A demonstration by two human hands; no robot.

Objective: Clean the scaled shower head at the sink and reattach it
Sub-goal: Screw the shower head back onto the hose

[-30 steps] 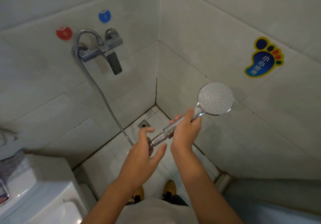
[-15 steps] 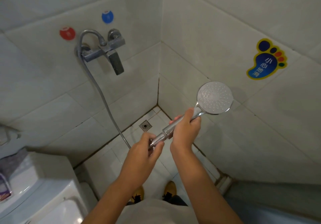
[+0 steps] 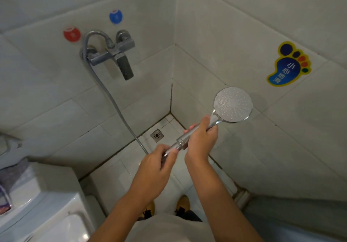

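Shower corner, tiled walls, floor drain [image 3: 157, 135] below. Right hand [image 3: 201, 140] wrapped shut around the chrome handle of the shower head [image 3: 232, 105], spray face tilted up toward the person, held in the air above the floor tiles. Left hand [image 3: 159, 163] pinched closed on the hose nut [image 3: 173, 147] at the handle's lower end, fingers curled round the fitting; the threaded joint itself is mostly hidden under them. Metal hose [image 3: 114, 102] runs from the nut up to the wall mixer tap [image 3: 112, 53], hanging in a slack curve. Judgement: this reads as work at the hose coupling, though whether loosening or tightening cannot be told from here. Risks: if the nut frees suddenly, the hose end could drop and swing against the tiles; any washer inside the joint might fall and roll toward the drain. Chrome looks slick, so the right-hand grip could turn with the nut instead of holding against it. Residual water in the hose may spill onto the person's shoes [image 3: 183, 203].
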